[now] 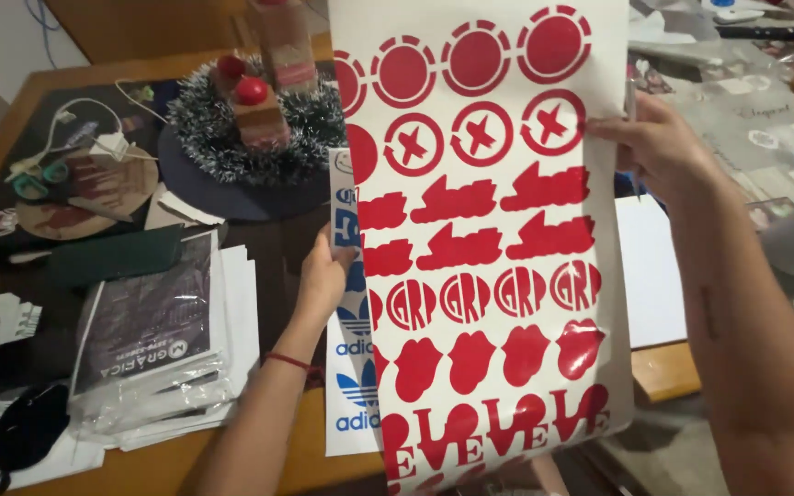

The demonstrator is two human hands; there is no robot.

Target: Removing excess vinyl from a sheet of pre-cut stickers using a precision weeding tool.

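Left hand [323,276] and right hand [659,147] pinch the red sticker sheet [484,239]; tinsel wreath [255,129] behind.

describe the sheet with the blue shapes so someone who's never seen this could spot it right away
Start at the big white sheet of red stickers held up by both hands in the middle of the view. Behind its left edge, by the left hand, a second white sheet hangs over the wooden table. It alone carries blue shapes; the front sheet's are all red.
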